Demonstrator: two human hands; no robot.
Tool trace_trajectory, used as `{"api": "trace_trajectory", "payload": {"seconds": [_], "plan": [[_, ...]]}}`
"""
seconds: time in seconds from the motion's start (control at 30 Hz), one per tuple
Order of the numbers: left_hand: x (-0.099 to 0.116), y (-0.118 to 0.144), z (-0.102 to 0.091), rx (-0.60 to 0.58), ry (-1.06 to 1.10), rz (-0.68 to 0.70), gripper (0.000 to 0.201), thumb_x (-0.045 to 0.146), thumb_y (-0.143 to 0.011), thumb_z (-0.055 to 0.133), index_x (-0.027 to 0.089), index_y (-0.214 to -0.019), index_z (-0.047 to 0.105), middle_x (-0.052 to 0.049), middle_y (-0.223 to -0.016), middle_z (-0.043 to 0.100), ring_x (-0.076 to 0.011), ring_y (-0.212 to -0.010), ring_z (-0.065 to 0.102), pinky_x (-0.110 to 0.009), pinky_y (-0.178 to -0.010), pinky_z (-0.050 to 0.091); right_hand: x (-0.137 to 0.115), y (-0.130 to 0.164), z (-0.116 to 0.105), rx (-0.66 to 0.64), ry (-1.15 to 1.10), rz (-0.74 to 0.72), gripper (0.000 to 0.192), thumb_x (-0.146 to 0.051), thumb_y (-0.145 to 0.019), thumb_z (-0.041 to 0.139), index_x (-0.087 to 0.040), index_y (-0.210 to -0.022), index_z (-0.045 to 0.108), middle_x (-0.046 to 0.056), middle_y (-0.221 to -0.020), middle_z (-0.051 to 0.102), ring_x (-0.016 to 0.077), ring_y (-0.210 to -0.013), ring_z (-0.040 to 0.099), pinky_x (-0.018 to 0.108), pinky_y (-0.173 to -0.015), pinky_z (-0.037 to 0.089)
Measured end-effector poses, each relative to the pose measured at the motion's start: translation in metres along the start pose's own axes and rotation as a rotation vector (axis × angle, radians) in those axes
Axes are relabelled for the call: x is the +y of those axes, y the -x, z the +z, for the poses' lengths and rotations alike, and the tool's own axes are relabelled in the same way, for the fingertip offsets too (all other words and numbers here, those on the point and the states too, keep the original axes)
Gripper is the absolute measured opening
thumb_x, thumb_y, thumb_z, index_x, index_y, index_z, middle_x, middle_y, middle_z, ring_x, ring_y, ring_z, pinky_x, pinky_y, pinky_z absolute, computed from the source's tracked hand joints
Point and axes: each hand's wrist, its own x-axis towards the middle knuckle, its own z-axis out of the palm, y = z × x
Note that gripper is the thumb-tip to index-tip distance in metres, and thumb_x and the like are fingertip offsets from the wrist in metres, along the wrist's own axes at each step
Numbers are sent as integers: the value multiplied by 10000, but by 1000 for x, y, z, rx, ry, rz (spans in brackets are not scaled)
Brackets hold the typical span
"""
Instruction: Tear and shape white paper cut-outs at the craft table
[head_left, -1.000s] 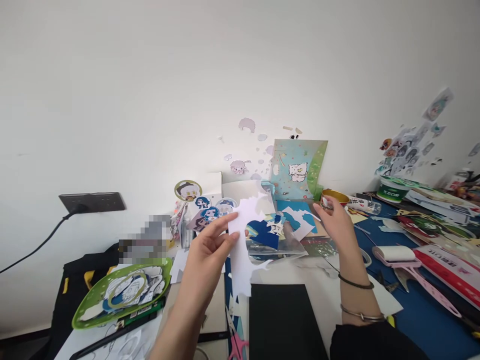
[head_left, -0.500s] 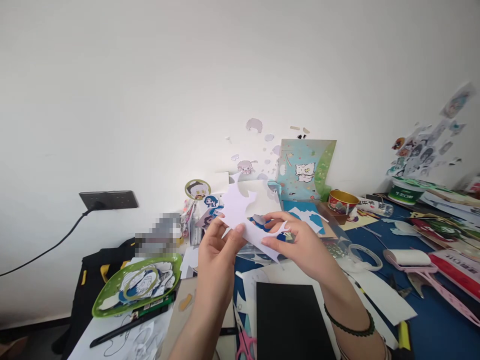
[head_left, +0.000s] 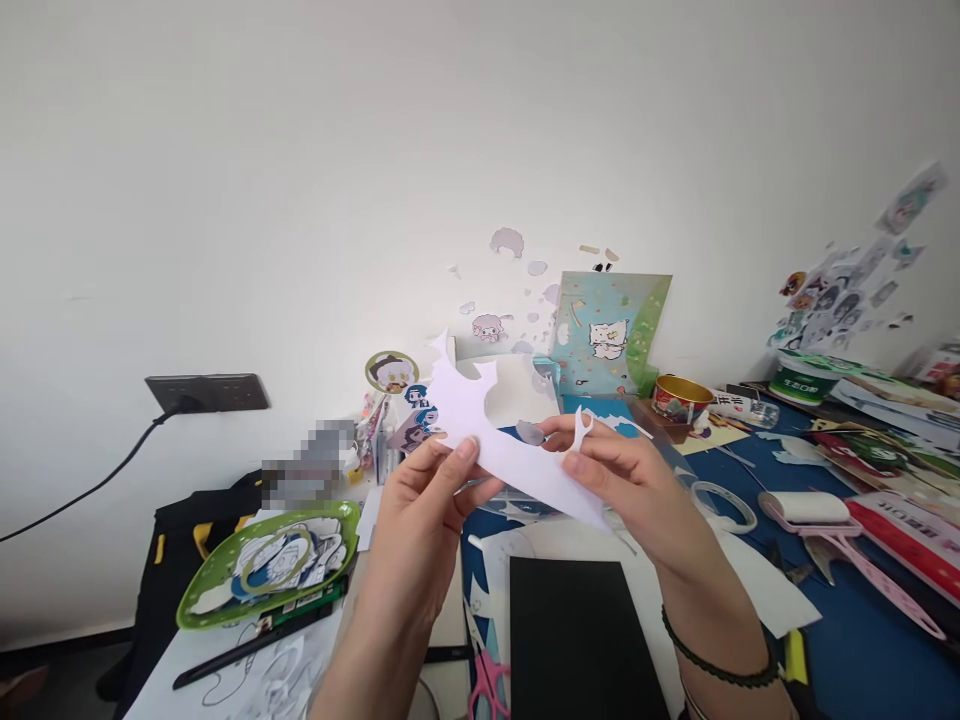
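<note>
The left hand (head_left: 424, 495) is pinching a white cut paper (head_left: 457, 405) with its thumb on the front and its fingers behind. The right hand (head_left: 637, 490) is holding the low end of the same paper, thumb in front, near a thin bit that is sticking up. The paper is hanging in the air, above and past the far edge of the black sheet (head_left: 585, 630). A little gray piece (head_left: 529, 432) is showing by the right fingers (I can't tell if they are touching it). A dark bracelet (head_left: 720, 672) is going around the right wrist, to the right of the black sheet.

Pink scissors (head_left: 491, 668) are lying just left of the black sheet. A green tray (head_left: 196, 590) is sitting well to the left of it, holding cut-out pictures (head_left: 322, 550). A pink-handled roller (head_left: 814, 508) is resting to its right. A gold-rimmed tin (head_left: 679, 405) is sitting past it, off to the right, and a blue and green picture card (head_left: 615, 300) is standing behind it, by the wall.
</note>
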Motion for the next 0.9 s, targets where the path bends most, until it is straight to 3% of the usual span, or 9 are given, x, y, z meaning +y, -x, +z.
{"api": "trace_trajectory", "payload": {"seconds": [0.13, 0.23, 0.37, 0.47, 0.6, 0.8, 0.9], "plan": [[1, 2, -1, 19, -11, 14, 202, 291, -608, 825, 159, -715, 716, 7, -723, 668, -79, -624, 617, -141, -548, 544, 0, 3, -2, -4, 27, -31, 209, -368, -832, 616, -232, -712, 721, 64, -1093, 651, 240, -1022, 603, 397, -854, 506], [2, 2, -4, 12, -43, 108, 154, 254, -594, 828, 189, -675, 715, 17, -661, 662, -99, -627, 626, -180, -594, 549, 1, 6, -3, 36, 84, -116, 49, -278, -785, 672, -250, -763, 706, 49, -1153, 617, 227, -1022, 606, 392, -856, 522], [5, 6, -8, -153, -142, 262, 123, 139, -557, 808, 209, -548, 708, -21, -805, 699, -198, -859, 657, -268, -761, 542, 3, 8, 0, 355, 325, -354, 175, -126, -777, 646, -291, -803, 698, 20, -1190, 577, 234, -1129, 552, 429, -927, 484], [8, 10, -6, -153, -198, 233, 160, 144, -581, 779, 197, -477, 669, -47, -916, 692, -229, -893, 645, -266, -699, 532, 6, 9, 3, 550, 407, -518, 253, -78, -741, 680, -315, -825, 701, 12, -1178, 569, 250, -1103, 565, 457, -917, 490], [8, 12, -3, -171, -224, 237, 195, 169, -601, 779, 199, -456, 652, -60, -873, 678, -214, -813, 640, -250, -626, 518, 6, 12, 5, 677, 442, -609, 365, -55, -715, 703, -376, -888, 700, 1, -1165, 566, 276, -1094, 566, 473, -859, 527], [5, 12, -5, -281, -227, 388, 226, 212, -617, 795, 223, -435, 661, -57, -801, 660, -204, -801, 628, -294, -725, 543, 3, 19, 5, 748, 530, -673, 397, -51, -728, 689, -394, -928, 689, 1, -1178, 552, 289, -1110, 548, 529, -877, 524], [9, 8, -7, -248, -203, 373, 188, 190, -653, 771, 224, -496, 674, -34, -777, 665, -173, -746, 634, -277, -714, 546, 1, 19, 4, 724, 545, -685, 401, -34, -723, 687, -387, -913, 687, -6, -1212, 527, 283, -1114, 545, 520, -903, 508]]}}
